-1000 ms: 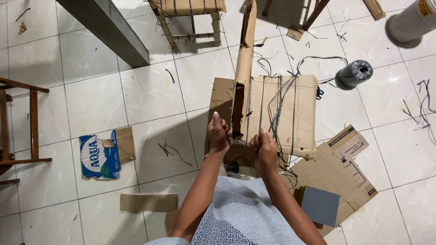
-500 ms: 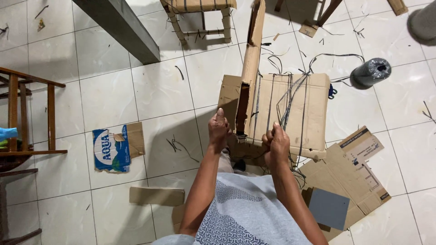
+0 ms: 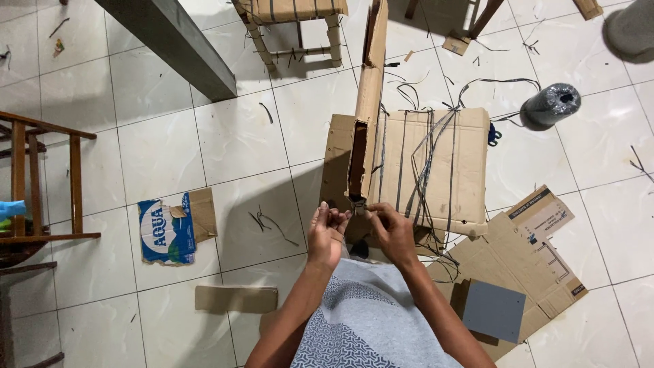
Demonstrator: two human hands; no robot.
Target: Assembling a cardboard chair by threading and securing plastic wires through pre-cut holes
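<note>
A piece of furniture wrapped in brown cardboard lies on the tiled floor in front of me. A tall cardboard-covered post rises from its left side. Several strands of dark string run across it. My left hand and my right hand meet at the near edge, just below the foot of the post. The fingertips of both hands pinch a short length of the dark string between them. The exact knot or end is hidden by my fingers.
A spool of dark string stands at the right, with blue scissors by the cardboard. Flattened cardboard and a grey panel lie at lower right. A blue-and-white carton scrap, a cardboard strip and a wooden chair frame are on the left.
My hands, earlier apart on the near edge of the cardboard, have come together until their fingertips meet on the string. The view has shifted slightly.
</note>
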